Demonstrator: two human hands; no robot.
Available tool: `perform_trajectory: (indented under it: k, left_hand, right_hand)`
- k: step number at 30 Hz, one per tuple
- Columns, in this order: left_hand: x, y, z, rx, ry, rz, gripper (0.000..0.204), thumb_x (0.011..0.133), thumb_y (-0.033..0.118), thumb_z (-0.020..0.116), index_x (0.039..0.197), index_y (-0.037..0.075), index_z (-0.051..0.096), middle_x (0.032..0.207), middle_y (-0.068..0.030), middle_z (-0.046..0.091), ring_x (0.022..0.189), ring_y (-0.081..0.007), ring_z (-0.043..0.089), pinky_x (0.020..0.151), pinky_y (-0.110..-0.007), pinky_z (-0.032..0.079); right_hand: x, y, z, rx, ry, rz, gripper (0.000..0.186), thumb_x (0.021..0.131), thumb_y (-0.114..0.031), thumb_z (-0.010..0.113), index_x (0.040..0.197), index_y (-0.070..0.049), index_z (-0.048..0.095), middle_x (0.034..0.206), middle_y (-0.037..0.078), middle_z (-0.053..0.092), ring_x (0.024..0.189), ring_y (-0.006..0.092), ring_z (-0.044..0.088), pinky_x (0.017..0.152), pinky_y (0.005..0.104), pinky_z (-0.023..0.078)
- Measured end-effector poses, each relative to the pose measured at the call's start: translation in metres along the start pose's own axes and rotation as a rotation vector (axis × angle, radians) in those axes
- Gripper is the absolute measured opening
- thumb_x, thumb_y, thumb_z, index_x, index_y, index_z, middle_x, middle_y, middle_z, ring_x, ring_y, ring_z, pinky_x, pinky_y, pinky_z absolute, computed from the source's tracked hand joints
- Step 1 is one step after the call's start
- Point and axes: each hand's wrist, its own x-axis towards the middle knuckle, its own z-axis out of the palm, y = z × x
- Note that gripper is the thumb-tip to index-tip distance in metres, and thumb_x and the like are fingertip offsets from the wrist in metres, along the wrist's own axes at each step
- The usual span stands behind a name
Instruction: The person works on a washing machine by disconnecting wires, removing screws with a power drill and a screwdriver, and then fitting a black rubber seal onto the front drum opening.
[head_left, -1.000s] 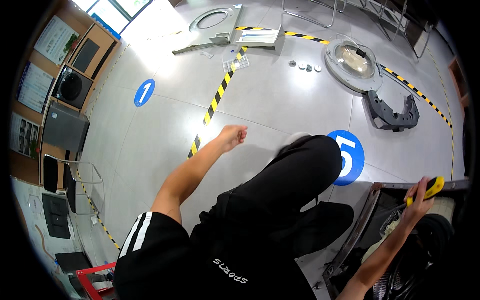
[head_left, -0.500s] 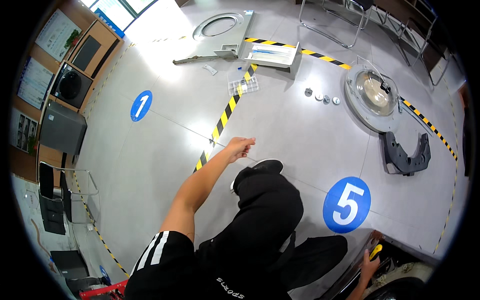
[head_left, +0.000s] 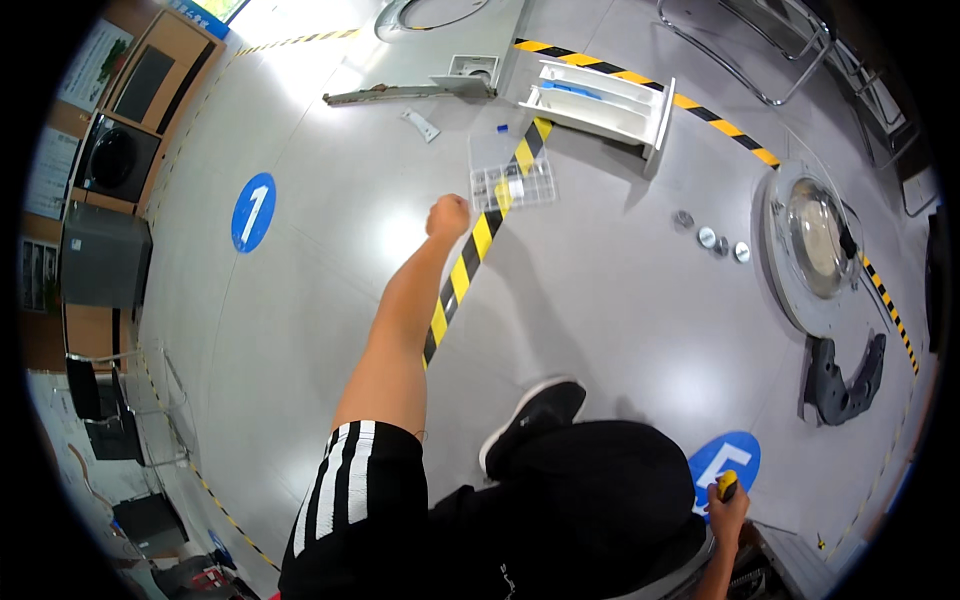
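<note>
The left hand (head_left: pixel 449 214) was stretched far out, fingers clenched on nothing visible, just short of the clear compartment box (head_left: pixel 512 184) on the striped floor tape (head_left: pixel 470 262) — seemingly mid-reach. The right hand (head_left: pixel 727 508) gripped a yellow-handled tool (head_left: pixel 727 485) near the right; next, the fist would likely need opening.

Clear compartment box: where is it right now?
In the head view, the clear compartment box lies on the grey floor over the yellow-black tape line, just ahead and right of the left hand, below the white tray.
</note>
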Motion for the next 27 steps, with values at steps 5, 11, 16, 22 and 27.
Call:
perform_trajectory:
  k: [5,11,16,22,27]
  left_hand:
    - [0.074,0.006,-0.025,0.364,-0.061,0.061,0.036,0.087,0.036,0.054,0.112,0.010,0.058,0.110,-0.0156,0.062,0.105,-0.0342,0.058,0.085,-0.044,0.048]
    - [0.083,-0.022,-0.003,0.710,-0.433,0.150,0.069,0.082,0.018,0.047,0.145,0.009,0.018,0.109,-0.0219,0.061,0.101,-0.0350,0.061,0.086,-0.044,0.048]
    - [0.086,-0.028,-0.009,0.699,-0.489,0.154,0.076,0.081,0.020,0.049,0.146,0.009,0.013,0.111,-0.0197,0.061,0.103,-0.0349,0.060,0.087,-0.044,0.048]
    - [0.090,-0.026,-0.009,0.815,-0.463,0.245,0.062,0.079,0.021,0.054,0.136,0.007,0.035,0.112,-0.0190,0.062,0.104,-0.0339,0.060,0.086,-0.045,0.049]
    - [0.037,-0.031,-0.020,0.738,-0.502,0.213,0.050,0.082,0.028,0.050,0.129,0.009,0.044,0.111,-0.0213,0.061,0.103,-0.0354,0.060,0.088,-0.046,0.048]
  right_hand:
    - [0.082,-0.052,0.089,-0.173,-0.215,-0.223,0.044,0.067,-0.005,0.068,0.109,0.001,0.058,0.109,0.021,0.061,0.099,0.0380,0.058,0.089,0.0391,0.046]
    - [0.110,-0.069,0.143,-0.472,-0.263,-0.157,0.060,0.067,-0.013,0.067,0.123,-0.001,0.052,0.135,0.025,0.042,0.105,0.0412,0.056,0.088,0.0443,0.047]
    - [0.117,-0.045,0.158,-0.528,-0.311,-0.085,0.068,0.068,-0.020,0.068,0.131,-0.005,0.044,0.138,0.025,0.036,0.101,0.0423,0.057,0.083,0.0458,0.049]
    - [0.113,-0.023,0.173,-0.490,-0.282,-0.076,0.072,0.067,-0.024,0.069,0.132,-0.008,0.043,0.140,0.028,0.032,0.100,0.0425,0.058,0.084,0.0456,0.049]
    - [0.110,-0.048,0.171,-0.552,-0.387,0.000,0.079,0.066,-0.025,0.070,0.136,-0.008,0.039,0.140,0.033,0.026,0.101,0.0438,0.058,0.087,0.0451,0.048]
